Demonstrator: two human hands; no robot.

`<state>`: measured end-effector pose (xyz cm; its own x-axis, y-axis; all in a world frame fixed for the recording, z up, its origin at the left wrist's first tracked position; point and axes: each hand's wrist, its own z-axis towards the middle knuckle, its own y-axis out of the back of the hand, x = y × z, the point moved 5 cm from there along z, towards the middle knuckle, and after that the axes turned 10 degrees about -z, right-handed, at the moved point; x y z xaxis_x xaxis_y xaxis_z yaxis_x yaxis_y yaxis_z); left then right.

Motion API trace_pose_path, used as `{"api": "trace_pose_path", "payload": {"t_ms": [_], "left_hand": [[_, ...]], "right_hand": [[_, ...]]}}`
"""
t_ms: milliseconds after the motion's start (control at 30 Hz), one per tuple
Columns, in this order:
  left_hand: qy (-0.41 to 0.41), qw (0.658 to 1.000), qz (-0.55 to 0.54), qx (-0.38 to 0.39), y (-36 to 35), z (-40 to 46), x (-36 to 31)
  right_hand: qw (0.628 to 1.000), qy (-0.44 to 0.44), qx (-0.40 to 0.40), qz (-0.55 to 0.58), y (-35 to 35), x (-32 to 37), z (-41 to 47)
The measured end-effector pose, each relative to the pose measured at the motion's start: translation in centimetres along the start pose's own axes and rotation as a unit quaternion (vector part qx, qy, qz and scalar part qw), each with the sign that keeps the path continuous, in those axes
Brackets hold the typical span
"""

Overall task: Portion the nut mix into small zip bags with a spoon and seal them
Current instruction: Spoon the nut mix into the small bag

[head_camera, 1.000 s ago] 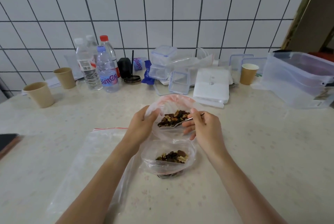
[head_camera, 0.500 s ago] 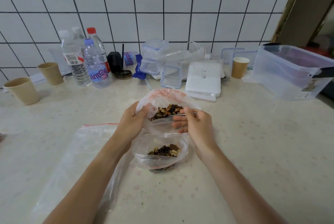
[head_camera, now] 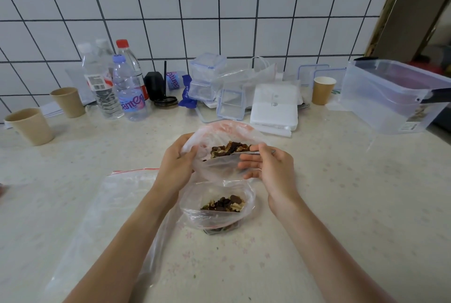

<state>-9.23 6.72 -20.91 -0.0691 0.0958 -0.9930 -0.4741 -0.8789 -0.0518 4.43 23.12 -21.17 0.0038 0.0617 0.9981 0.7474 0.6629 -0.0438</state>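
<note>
the left hand (head_camera: 176,160) pinches the left rim of an open zip bag (head_camera: 219,166) holding nut mix (head_camera: 230,148). the right hand (head_camera: 268,168) grips a metal spoon (head_camera: 253,152) at the bag's right rim, its other fingers straight against the bag. just nearer on the worktop (head_camera: 341,192) sits a second small bag (head_camera: 217,207) of nuts, open. the film looks thin, limp and slippery, so the rim seems the best hold.

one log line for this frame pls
left hand holds nut bag open | right hand grips spoon in nuts | small bag part-filled, unsealed
</note>
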Motion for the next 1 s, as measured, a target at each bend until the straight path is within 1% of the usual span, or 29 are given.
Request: {"api": "trace_pose_path", "payload": {"t_ms": [167,233,467,600,667,733,833,900,1000], "left_hand": [[0.019,0.999,0.011,-0.035,0.4,0.1,-0.1],[0.013,0.999,0.026,-0.041,0.5,0.1,-0.5],[-0.045,0.993,0.098,-0.042,1.6,-2.0,-3.0],[-0.111,0.977,0.168,-0.067,2.5,-4.6,-4.5],[-0.13,0.97,0.196,-0.068,2.7,-6.1,-4.8],[-0.114,0.967,0.223,-0.056,2.9,-7.4,-4.5],[-0.055,0.964,0.258,-0.027,3.0,-9.2,-3.4],[-0.027,0.966,0.256,-0.012,2.8,-10.0,-2.7],[-0.02,0.974,0.226,0.001,2.1,-10.5,-2.2]], "right_hand": [[1.0,0.003,-0.016,0.01,0.5,0.3,-0.1],[1.0,0.007,-0.017,0.013,0.6,0.7,-0.2],[0.999,0.033,-0.009,0.04,1.7,3.5,-1.7],[0.997,0.055,0.016,0.056,3.0,5.1,-3.6],[0.996,0.064,0.031,0.053,3.7,5.4,-4.8],[0.995,0.067,0.05,0.047,4.3,5.3,-6.1],[0.995,0.065,0.073,0.029,4.9,4.5,-7.9],[0.995,0.057,0.083,0.018,5.1,3.7,-8.8],[0.995,0.052,0.086,-0.011,5.3,2.8,-9.7]]}}
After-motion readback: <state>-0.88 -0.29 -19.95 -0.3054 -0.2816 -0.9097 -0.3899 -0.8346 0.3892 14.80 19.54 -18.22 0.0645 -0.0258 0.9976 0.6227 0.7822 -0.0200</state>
